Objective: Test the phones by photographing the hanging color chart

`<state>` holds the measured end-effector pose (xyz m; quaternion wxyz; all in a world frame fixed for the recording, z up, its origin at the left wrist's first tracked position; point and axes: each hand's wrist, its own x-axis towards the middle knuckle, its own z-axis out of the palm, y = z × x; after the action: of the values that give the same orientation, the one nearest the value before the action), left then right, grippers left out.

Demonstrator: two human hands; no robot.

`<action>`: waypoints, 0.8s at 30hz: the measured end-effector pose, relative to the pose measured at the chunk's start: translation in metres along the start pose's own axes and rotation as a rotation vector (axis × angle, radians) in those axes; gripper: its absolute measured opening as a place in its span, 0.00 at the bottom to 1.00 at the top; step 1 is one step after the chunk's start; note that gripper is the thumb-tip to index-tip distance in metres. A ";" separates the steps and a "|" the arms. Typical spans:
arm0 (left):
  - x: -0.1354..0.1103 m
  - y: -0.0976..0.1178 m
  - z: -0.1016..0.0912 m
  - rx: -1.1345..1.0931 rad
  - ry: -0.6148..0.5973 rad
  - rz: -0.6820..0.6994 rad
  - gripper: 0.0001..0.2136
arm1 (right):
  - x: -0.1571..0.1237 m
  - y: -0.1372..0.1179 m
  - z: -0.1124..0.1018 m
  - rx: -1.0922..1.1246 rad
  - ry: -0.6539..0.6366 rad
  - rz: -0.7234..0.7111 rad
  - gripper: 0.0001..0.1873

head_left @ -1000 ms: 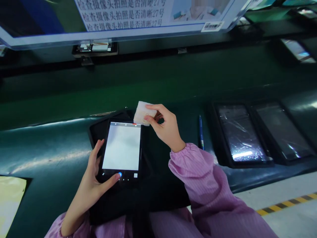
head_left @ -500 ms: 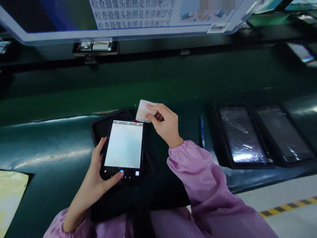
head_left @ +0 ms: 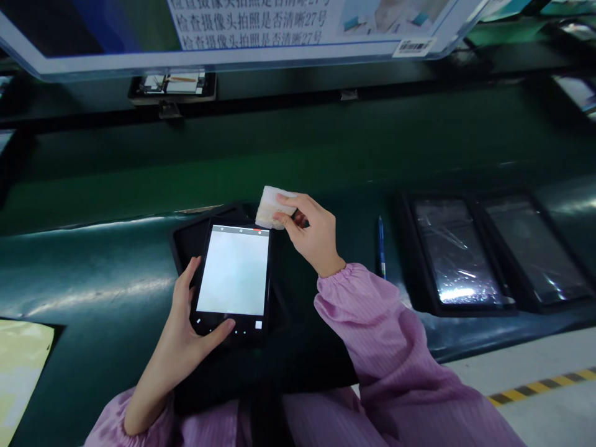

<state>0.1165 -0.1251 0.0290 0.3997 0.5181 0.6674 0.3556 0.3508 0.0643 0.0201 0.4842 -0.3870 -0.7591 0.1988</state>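
Note:
A black tablet (head_left: 234,276) with a lit pale screen is held upright over a dark tray (head_left: 186,239) on the green belt. My left hand (head_left: 186,335) grips its left and lower edge, thumb pressed on the bottom bar of the screen. My right hand (head_left: 310,234) pinches a folded white cloth (head_left: 270,208) just above the tablet's top right corner. Both arms wear pink sleeves.
Two dark tablets (head_left: 459,251) (head_left: 535,248) in film lie on the belt at right. A blue pen (head_left: 381,245) lies between them and my right hand. A clear panel with printed text (head_left: 251,31) hangs overhead. A yellow sheet (head_left: 21,366) sits at lower left.
My left thumb now covers the blue button on the tablet's bottom bar. The cloth has dropped slightly toward the tablet's top corner since a second ago.

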 end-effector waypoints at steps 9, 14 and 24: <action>-0.006 0.002 -0.009 -0.057 -0.108 0.015 0.52 | -0.002 0.001 0.001 0.029 0.016 0.012 0.09; -0.006 0.000 -0.008 -0.045 -0.111 0.036 0.52 | -0.005 0.001 0.001 0.034 0.023 0.026 0.09; -0.004 0.000 -0.006 -0.048 -0.086 0.026 0.51 | -0.007 0.004 0.002 0.048 0.024 0.038 0.10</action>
<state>0.1118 -0.1297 0.0319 0.4355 0.5318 0.6341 0.3543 0.3521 0.0615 0.0129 0.4988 -0.3918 -0.7407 0.2215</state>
